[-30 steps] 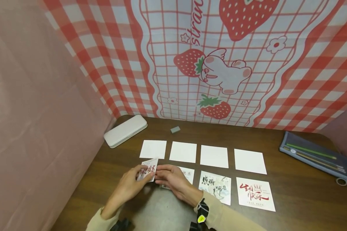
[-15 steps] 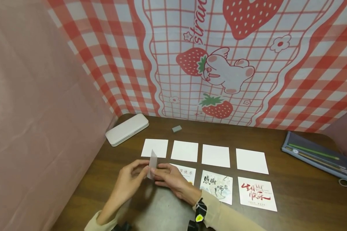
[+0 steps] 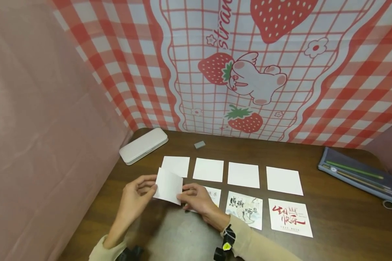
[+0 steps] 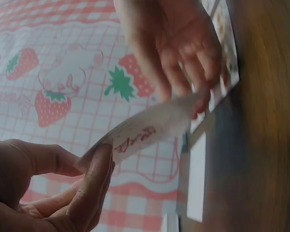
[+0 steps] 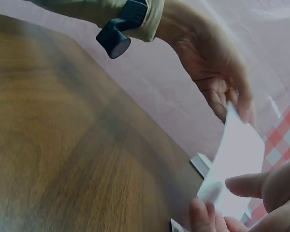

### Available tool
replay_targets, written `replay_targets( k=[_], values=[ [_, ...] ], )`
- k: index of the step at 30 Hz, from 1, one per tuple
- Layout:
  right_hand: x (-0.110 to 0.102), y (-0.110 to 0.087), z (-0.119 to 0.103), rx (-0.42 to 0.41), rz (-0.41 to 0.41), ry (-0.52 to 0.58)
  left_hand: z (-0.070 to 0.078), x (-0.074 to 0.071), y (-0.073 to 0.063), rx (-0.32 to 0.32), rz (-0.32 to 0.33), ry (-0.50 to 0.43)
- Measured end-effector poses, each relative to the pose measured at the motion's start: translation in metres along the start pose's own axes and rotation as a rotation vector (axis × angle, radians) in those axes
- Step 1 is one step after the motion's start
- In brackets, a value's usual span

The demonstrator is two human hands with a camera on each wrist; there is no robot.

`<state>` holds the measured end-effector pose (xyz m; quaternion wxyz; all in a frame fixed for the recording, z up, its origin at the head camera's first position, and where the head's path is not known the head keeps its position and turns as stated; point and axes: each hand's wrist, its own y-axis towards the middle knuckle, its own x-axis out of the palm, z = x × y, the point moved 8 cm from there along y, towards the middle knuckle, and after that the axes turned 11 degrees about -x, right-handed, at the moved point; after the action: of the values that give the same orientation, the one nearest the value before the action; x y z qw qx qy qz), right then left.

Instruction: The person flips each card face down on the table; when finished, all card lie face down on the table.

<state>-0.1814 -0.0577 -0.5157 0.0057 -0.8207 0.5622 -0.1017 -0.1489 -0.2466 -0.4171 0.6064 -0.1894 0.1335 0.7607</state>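
Card point(image 3: 168, 185) is now showing blank, not edge-on, so it's turning over; left-hand grip point(image 3: 135, 193) and right-hand grip point(image 3: 200, 201) are pinching it.

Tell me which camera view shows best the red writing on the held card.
The left wrist view: it alone shows the red writing, slanted and blurred. The head and right wrist views show only the white side of the card.

l hand point(image 5: 213, 60) & r hand point(image 5: 278, 198) pinch wht card point(image 5: 239, 154) at opp. ends nr wood tbl point(image 5: 77, 135).
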Motion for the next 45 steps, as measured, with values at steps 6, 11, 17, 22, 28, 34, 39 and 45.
replay_targets(
  k=[6,11,17,22,28,34,39,45],
  values=[
    [-0.006,0.001,0.001,-0.024,0.007,0.008,-0.020,-0.008,0.008,-0.096,0.024,0.082],
    [-0.008,0.001,0.002,-0.013,0.002,0.004,-0.033,-0.005,0.012,-0.130,0.019,0.207],
    [-0.010,0.001,-0.001,-0.010,-0.008,-0.032,-0.043,0.000,0.017,-0.142,-0.004,0.279],
    [-0.010,0.000,-0.001,0.003,-0.032,-0.038,-0.050,0.004,0.020,-0.140,-0.027,0.328],
    [-0.009,-0.001,0.000,0.018,-0.062,-0.023,-0.055,0.009,0.022,-0.151,-0.044,0.416],
    [-0.010,0.000,0.002,0.028,-0.056,-0.041,-0.056,0.011,0.024,-0.179,-0.071,0.482],
    [-0.012,-0.002,0.003,0.045,-0.046,-0.049,-0.054,0.011,0.025,-0.190,-0.095,0.500],
    [-0.018,-0.008,-0.005,0.025,-0.052,-0.057,-0.052,0.009,0.024,-0.205,-0.086,0.516]
  ],
)
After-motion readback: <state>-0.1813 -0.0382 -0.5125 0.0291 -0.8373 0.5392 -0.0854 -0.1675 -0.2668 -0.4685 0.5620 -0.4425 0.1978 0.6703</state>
